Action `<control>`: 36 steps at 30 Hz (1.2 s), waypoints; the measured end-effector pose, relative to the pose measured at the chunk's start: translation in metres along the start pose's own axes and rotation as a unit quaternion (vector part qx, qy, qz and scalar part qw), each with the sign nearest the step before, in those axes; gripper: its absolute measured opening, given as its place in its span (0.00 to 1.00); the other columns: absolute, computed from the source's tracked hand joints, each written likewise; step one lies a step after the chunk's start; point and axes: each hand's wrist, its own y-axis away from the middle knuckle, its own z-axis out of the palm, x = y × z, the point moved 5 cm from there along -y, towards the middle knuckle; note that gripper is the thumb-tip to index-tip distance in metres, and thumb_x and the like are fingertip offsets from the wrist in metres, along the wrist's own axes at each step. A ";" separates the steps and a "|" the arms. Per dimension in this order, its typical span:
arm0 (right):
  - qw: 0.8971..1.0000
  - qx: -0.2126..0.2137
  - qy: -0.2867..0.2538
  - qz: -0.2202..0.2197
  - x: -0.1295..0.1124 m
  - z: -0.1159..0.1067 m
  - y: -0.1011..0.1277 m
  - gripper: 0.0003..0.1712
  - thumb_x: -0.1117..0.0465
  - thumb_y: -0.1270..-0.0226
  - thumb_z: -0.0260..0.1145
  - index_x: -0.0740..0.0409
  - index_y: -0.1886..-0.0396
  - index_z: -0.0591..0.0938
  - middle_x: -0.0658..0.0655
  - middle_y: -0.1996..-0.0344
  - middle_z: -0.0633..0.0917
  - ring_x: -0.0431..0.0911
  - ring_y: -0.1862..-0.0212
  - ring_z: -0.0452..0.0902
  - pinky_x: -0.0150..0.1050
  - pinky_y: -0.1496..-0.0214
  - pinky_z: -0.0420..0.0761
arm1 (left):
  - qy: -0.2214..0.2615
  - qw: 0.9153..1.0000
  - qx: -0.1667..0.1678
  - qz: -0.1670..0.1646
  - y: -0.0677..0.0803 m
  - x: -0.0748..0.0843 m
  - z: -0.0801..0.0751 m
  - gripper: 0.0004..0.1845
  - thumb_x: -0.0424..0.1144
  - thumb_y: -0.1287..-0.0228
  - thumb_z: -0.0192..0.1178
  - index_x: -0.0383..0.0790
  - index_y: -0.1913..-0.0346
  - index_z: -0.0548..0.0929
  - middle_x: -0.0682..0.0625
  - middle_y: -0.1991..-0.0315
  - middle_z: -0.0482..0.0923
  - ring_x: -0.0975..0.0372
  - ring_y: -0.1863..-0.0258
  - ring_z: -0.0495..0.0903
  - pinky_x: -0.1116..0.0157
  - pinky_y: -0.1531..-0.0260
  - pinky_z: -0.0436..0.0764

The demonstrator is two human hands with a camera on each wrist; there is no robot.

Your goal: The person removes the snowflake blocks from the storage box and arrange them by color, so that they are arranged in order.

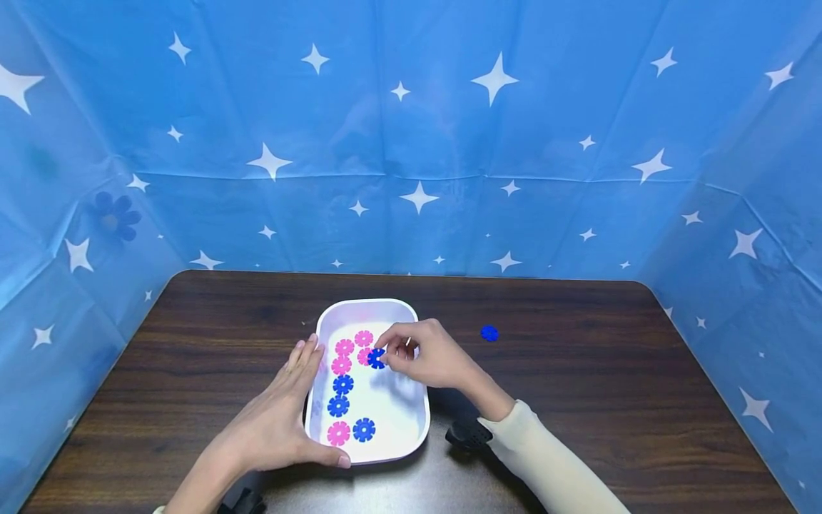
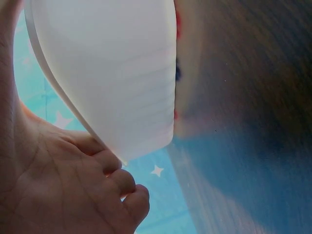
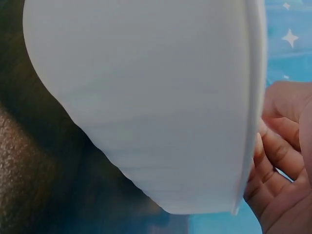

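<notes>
A white tray [image 1: 392, 454] lies on the table, with pink and blue notched plastic snowflake discs inside. My left hand [image 1: 276, 410] spreads along its left side, fingers fairly straight at the rim and thumb on the front left corner. Over the tray, my right hand [image 1: 424, 353] pinches a blue snowflake disc [image 1: 376, 358] between thumb and forefinger. That disc partly covers a pink snowflake disc [image 1: 364, 356]. Both wrist views show the tray's outer wall [image 2: 107, 73], which hides the discs from the right wrist camera.
Another blue snowflake disc [image 1: 489, 333] lies on the dark wooden table [image 1: 578, 400], right of the tray. Inside the tray, pink and blue discs run down the left side, with a blue one [image 1: 364, 430] near the front. A blue star-patterned curtain [image 1: 449, 143] surrounds the table.
</notes>
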 end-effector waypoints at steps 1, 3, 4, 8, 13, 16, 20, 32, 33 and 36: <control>1.000 0.007 -0.004 0.001 0.000 -0.002 0.001 0.07 0.63 0.34 0.71 0.52 0.57 0.89 0.45 0.73 0.86 0.35 0.72 0.74 0.31 0.65 0.81 | 0.000 1.000 0.000 -0.001 0.000 0.000 0.000 0.85 0.84 0.77 0.72 0.45 0.16 0.43 0.47 0.14 0.38 0.48 0.15 0.36 0.36 0.24 0.56; 1.000 0.019 -0.012 0.008 0.002 -0.005 0.004 0.07 0.64 0.34 0.70 0.52 0.57 0.89 0.45 0.73 0.85 0.35 0.73 0.74 0.31 0.66 0.81 | 0.000 1.000 0.000 -0.002 0.000 0.000 0.000 0.85 0.84 0.77 0.72 0.45 0.16 0.44 0.47 0.14 0.38 0.48 0.15 0.36 0.36 0.24 0.56; 0.999 0.025 -0.017 0.010 0.002 -0.007 0.006 0.08 0.64 0.34 0.70 0.53 0.57 0.89 0.45 0.74 0.84 0.36 0.73 0.74 0.31 0.67 0.81 | 0.001 1.000 0.000 -0.003 0.000 0.000 0.000 0.85 0.84 0.77 0.72 0.45 0.16 0.44 0.47 0.14 0.38 0.48 0.15 0.36 0.36 0.24 0.56; 0.998 0.050 -0.034 0.023 0.005 -0.015 0.013 0.08 0.65 0.33 0.69 0.54 0.56 0.88 0.46 0.74 0.84 0.37 0.74 0.74 0.31 0.68 0.80 | 0.004 1.000 -0.003 -0.008 -0.001 0.000 0.001 0.85 0.84 0.78 0.72 0.44 0.16 0.44 0.47 0.15 0.38 0.48 0.15 0.36 0.35 0.25 0.56; 0.996 0.079 -0.033 0.032 0.010 -0.025 0.021 0.09 0.66 0.34 0.70 0.54 0.55 0.88 0.46 0.75 0.84 0.37 0.74 0.75 0.31 0.70 0.78 | 0.003 1.000 -0.006 -0.013 -0.001 -0.001 0.001 0.85 0.83 0.78 0.73 0.44 0.16 0.44 0.48 0.14 0.37 0.48 0.15 0.35 0.35 0.25 0.55; 0.994 0.096 -0.029 0.041 0.015 -0.031 0.026 0.10 0.66 0.34 0.70 0.52 0.55 0.88 0.46 0.75 0.84 0.38 0.75 0.75 0.31 0.71 0.78 | 0.002 1.000 -0.004 -0.011 -0.002 -0.001 0.001 0.85 0.83 0.78 0.73 0.45 0.16 0.44 0.48 0.14 0.38 0.49 0.15 0.35 0.35 0.25 0.55; 0.991 0.113 -0.032 0.060 0.022 -0.039 0.032 0.10 0.66 0.33 0.70 0.51 0.55 0.88 0.46 0.75 0.84 0.40 0.74 0.75 0.32 0.70 0.78 | 0.000 1.000 0.000 -0.003 -0.003 0.000 0.000 0.86 0.84 0.78 0.72 0.44 0.16 0.44 0.48 0.14 0.37 0.48 0.15 0.36 0.36 0.25 0.55; 0.982 0.152 -0.033 0.111 0.047 -0.064 0.052 0.06 0.61 0.31 0.71 0.52 0.56 0.88 0.49 0.71 0.87 0.43 0.73 0.79 0.34 0.68 0.80 | 0.008 1.000 0.001 -0.003 -0.001 0.000 -0.001 0.85 0.83 0.77 0.73 0.43 0.16 0.45 0.48 0.14 0.38 0.48 0.15 0.36 0.36 0.24 0.54; 0.981 0.155 -0.032 0.116 0.050 -0.066 0.054 0.06 0.61 0.30 0.70 0.52 0.56 0.88 0.49 0.71 0.87 0.43 0.72 0.79 0.34 0.68 0.81 | 0.009 1.000 0.000 -0.004 -0.001 0.000 -0.001 0.85 0.82 0.77 0.74 0.43 0.16 0.45 0.48 0.14 0.38 0.48 0.15 0.36 0.36 0.24 0.54; 0.978 0.164 -0.029 0.129 0.060 -0.071 0.060 0.06 0.60 0.30 0.70 0.52 0.55 0.88 0.50 0.70 0.88 0.44 0.70 0.81 0.35 0.66 0.82 | 0.011 1.000 0.000 -0.005 0.000 -0.001 0.000 0.85 0.82 0.77 0.74 0.43 0.16 0.45 0.48 0.14 0.37 0.48 0.15 0.36 0.36 0.24 0.54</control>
